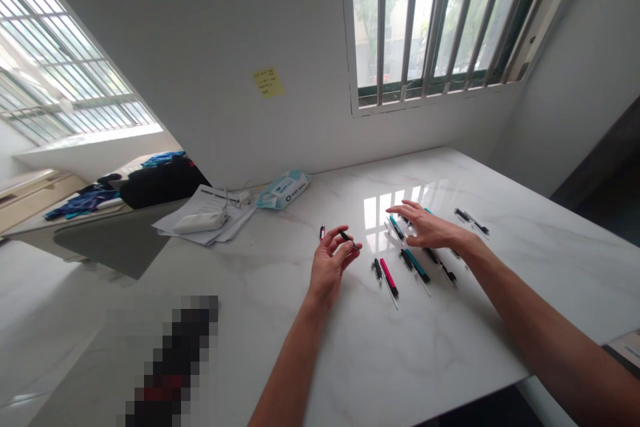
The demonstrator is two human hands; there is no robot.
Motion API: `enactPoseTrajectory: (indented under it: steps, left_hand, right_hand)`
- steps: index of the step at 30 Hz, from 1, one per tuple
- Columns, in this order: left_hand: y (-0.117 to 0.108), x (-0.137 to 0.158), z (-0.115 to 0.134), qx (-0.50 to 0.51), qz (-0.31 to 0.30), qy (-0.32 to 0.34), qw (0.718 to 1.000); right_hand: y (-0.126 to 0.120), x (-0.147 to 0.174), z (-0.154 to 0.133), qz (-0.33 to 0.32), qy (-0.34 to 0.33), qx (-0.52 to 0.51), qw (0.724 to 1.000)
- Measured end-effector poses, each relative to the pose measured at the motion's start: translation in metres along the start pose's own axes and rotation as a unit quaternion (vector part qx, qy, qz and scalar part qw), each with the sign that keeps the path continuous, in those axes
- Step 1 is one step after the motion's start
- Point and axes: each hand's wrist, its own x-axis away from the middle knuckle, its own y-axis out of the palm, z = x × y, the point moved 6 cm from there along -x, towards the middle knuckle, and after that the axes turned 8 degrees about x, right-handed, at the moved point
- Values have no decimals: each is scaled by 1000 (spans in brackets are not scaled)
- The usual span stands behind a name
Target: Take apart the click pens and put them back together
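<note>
My left hand (327,265) pinches a small black pen part (349,240) between thumb and fingers above the white table. My right hand (433,232) is open, fingers stretched out over laid-out pen parts and partly hiding them. A teal pen barrel (397,227) lies by its fingertips; whether they touch I cannot tell. Nearer to me are a red barrel (388,275), a short black piece (377,269) and another teal barrel (417,265), with thin white refills alongside. Black parts (471,220) lie beyond my right wrist. Behind my left hand is a small dark and pink pen (322,232).
A wipes pack (285,189) sits against the wall, beside papers (235,223) with a white box (201,221) on top. A yellow note (269,82) is stuck to the wall. The barred window (440,33) is above; a mirror (90,120) stands left.
</note>
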Motion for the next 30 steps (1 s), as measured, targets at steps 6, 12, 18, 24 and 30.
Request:
enactPoseTrajectory:
  steps: [6,12,18,24,30]
  left_hand:
    - [1,0,-1,-9,-5,-3,1000]
    - [1,0,-2,-17,1,-9,1000]
    - [1,1,-2,-27,5,-8,1000]
    - [1,0,-3,-31,10,-7,999]
    - [0,-1,-3,-33,10,-7,999]
  right_hand:
    - [9,-8,9,-8,8,36,999]
    - [16,-11,15,-25,14,38,999]
    - [13,-14,16,0,12,48,999]
    - [7,-11,13,20,6,44,999]
    - [14,-12,14,2,0,40,999]
